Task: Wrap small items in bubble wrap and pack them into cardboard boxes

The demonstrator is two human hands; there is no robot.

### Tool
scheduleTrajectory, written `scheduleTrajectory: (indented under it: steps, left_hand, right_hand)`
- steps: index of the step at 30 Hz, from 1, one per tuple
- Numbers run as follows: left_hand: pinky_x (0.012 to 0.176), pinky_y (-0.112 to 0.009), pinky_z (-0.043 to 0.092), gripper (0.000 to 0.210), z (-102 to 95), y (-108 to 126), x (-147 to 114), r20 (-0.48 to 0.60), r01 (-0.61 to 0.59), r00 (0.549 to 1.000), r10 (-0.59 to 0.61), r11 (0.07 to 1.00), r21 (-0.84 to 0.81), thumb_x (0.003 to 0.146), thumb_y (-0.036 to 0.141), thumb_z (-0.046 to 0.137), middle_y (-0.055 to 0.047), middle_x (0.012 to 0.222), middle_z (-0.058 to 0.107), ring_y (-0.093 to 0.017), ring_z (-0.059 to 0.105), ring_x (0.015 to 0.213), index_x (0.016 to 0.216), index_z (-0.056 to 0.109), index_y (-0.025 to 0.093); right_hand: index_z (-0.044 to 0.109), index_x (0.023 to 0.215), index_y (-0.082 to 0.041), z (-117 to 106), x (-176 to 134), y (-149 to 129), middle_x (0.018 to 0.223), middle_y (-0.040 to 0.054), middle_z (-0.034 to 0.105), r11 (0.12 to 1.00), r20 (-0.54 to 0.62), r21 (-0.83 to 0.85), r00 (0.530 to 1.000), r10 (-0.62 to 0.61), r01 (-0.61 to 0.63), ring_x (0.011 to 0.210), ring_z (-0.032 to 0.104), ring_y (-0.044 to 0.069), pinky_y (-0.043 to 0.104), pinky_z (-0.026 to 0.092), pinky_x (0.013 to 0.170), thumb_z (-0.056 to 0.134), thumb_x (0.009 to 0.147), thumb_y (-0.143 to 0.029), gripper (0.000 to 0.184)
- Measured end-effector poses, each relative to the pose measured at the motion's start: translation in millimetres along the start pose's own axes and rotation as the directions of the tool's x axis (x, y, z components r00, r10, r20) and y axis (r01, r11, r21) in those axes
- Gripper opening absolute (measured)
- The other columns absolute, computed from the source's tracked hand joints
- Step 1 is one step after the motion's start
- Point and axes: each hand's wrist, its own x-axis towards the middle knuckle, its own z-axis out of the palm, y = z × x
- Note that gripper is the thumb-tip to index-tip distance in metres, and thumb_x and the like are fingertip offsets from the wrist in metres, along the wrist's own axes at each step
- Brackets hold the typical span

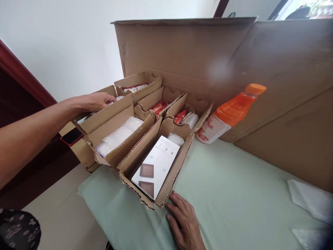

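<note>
My left hand [97, 101] reaches over the side of the back-left cardboard box [110, 113]. Its fingers bend down beside whitish wrapped items [119, 98], and the fingertips are hidden, so a grip cannot be made out. My right hand [185, 222] rests on the green cloth with fingers stretched out and nothing in them. Its fingertips lie by the near corner of the front cardboard box [173, 173]. Inside that box are a white printed card box [157, 163] and a clear-wrapped roll [176, 139]. Bubble-wrapped packs [121, 133] fill the neighbouring box.
More open boxes hold red packets [180, 116] and small white items [135, 88]. An orange drink bottle [231, 113] leans by a tall cardboard panel [281, 83]. Plastic bags [310, 199] lie at the right on the green cloth [234, 194]. A dark phone-like object [72, 136] sits at the left.
</note>
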Motion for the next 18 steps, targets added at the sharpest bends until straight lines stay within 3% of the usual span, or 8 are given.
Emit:
scheduleTrajectory:
  steps: [3,6,10,12,15,18]
  left_hand:
    - [0.089,-0.027,0.045,0.043,1.4,-8.9,0.9,0.022,-0.100,0.995,0.098,0.991,0.086,0.081,0.035,0.055,-0.008,0.123,0.070,-0.020,0.060,0.104,0.117,0.068,0.015]
    - [0.089,-0.027,0.044,0.045,0.1,-15.1,10.0,0.016,-0.116,0.993,0.114,0.985,0.127,0.078,0.035,0.055,-0.009,0.119,0.071,-0.020,0.060,0.100,0.115,0.068,0.015]
    - [0.083,-0.026,0.045,0.050,-3.0,-13.0,28.3,0.013,-0.076,0.997,0.075,0.995,0.070,0.078,0.044,0.058,-0.006,0.116,0.074,-0.020,0.062,0.096,0.120,0.066,0.016]
    - [0.080,-0.028,0.046,0.049,-3.0,-9.5,38.0,-0.009,-0.027,1.000,0.027,0.997,0.068,0.078,0.047,0.058,-0.008,0.111,0.075,-0.023,0.063,0.093,0.115,0.069,0.015]
    - [0.081,-0.033,0.048,0.046,-1.3,-3.1,50.6,-0.162,0.115,0.981,-0.104,0.991,0.065,0.080,0.054,0.057,-0.012,0.104,0.076,-0.028,0.067,0.093,0.103,0.073,0.017]
    - [0.083,-0.036,0.049,0.052,0.5,2.7,59.4,-0.250,0.214,0.948,-0.197,0.976,0.041,0.077,0.059,0.062,-0.015,0.107,0.076,-0.034,0.069,0.098,0.107,0.074,0.019]
  right_hand:
    - [0.071,0.113,-0.022,-19.0,14.9,0.0,0.121,0.0109,0.076,0.999,0.018,0.035,1.000,-0.024,0.023,0.111,0.074,0.027,0.040,0.066,0.085,0.055,0.098,-0.021,0.022]
    - [0.067,0.120,-0.026,-68.2,51.6,-0.1,0.108,0.0067,0.079,0.996,0.023,0.081,0.999,-0.038,0.036,0.097,0.077,0.020,0.030,0.066,0.077,0.054,0.098,-0.015,0.027]
    - [0.066,0.119,-0.036,-145.9,142.6,-4.7,0.107,0.0025,0.079,0.982,-0.027,-0.114,0.987,-0.156,0.152,0.094,0.077,0.021,0.034,0.065,0.081,0.056,0.099,-0.024,0.026]
    - [0.068,0.118,-0.034,-165.2,205.1,-7.3,0.111,0.0022,0.078,0.948,-0.031,-0.250,0.977,-0.212,0.198,0.096,0.076,0.022,0.039,0.063,0.085,0.057,0.099,-0.030,0.022]
    - [0.074,0.109,-0.022,-154.6,308.7,-7.0,0.110,0.0032,0.078,0.920,0.023,-0.336,0.978,-0.205,0.201,0.090,0.076,0.019,0.033,0.061,0.079,0.059,0.097,-0.026,0.020]
    - [0.074,0.116,-0.010,-111.0,401.2,-4.9,0.111,0.0045,0.078,0.907,0.216,-0.401,0.975,-0.041,0.127,0.103,0.074,0.017,0.029,0.054,0.088,0.057,0.096,-0.025,0.030]
